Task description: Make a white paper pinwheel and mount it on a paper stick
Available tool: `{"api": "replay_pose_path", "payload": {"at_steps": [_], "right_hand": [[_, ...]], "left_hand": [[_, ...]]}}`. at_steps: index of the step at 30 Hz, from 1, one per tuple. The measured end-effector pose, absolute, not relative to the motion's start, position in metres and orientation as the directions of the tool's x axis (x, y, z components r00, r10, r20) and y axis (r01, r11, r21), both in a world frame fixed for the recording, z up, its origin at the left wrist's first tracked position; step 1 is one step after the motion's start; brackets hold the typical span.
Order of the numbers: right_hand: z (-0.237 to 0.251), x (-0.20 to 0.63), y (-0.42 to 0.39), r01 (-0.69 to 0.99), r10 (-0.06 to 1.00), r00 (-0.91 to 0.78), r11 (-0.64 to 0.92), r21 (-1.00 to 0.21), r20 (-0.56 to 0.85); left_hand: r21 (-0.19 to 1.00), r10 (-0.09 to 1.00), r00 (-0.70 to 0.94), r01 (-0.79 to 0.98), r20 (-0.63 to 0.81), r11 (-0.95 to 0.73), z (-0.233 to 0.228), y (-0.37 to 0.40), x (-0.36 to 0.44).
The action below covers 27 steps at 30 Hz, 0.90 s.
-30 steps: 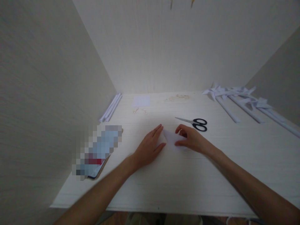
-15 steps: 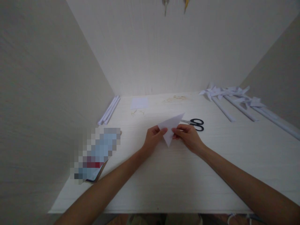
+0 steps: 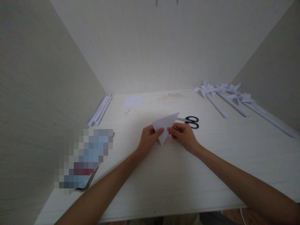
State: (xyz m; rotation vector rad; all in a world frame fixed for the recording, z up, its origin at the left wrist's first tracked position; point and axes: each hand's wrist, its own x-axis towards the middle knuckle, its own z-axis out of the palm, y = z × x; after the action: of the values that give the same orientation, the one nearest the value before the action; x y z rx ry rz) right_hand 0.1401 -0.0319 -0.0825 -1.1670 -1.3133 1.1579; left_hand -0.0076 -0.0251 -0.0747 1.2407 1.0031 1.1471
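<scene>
A white sheet of paper folded into a triangle (image 3: pixel 166 122) is held up above the table, one corner pointing down and another toward the upper right. My left hand (image 3: pixel 150 137) grips its left side, thumb in front and fingers behind. On the right edge, my right hand (image 3: pixel 182 134) pinches the paper between thumb and fingers; some fingertips are hidden. Just beyond my right hand lies a pair of scissors (image 3: pixel 192 122) with black handles, its blades partly covered by the paper.
White rolled paper sticks (image 3: pixel 100 110) lie by the left wall. A white paper square (image 3: pixel 133 102) rests at the back, near rubber bands (image 3: pixel 127 112). Paper pinwheels on sticks (image 3: pixel 217 90) lie back right. A blurred phone (image 3: pixel 89 159) sits beside my left forearm.
The whole view has shifted slightly, so the table items appear further left. Both hands keep hold of the folded paper, with hardly any change in its pose.
</scene>
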Motion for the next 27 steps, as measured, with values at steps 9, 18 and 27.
{"api": "replay_pose_path", "payload": {"at_steps": [9,18,27], "right_hand": [[-0.078,0.142,-0.032,0.214,0.987,0.04,0.142,-0.966,0.154],[-0.083,0.14,-0.035,0.331,0.963,-0.077,0.27,-0.904,0.259],[-0.068,0.191,-0.024,0.852,0.858,-0.149,0.363,-0.376,0.491]], "left_hand": [[0.999,0.944,0.329,-0.034,0.001,0.01,-0.079,-0.025,-0.008],[0.998,0.957,0.285,0.008,0.061,-0.066,-0.075,-0.024,-0.011],[0.965,0.993,0.117,-0.26,-0.012,0.043,-0.082,-0.016,-0.013]]}}
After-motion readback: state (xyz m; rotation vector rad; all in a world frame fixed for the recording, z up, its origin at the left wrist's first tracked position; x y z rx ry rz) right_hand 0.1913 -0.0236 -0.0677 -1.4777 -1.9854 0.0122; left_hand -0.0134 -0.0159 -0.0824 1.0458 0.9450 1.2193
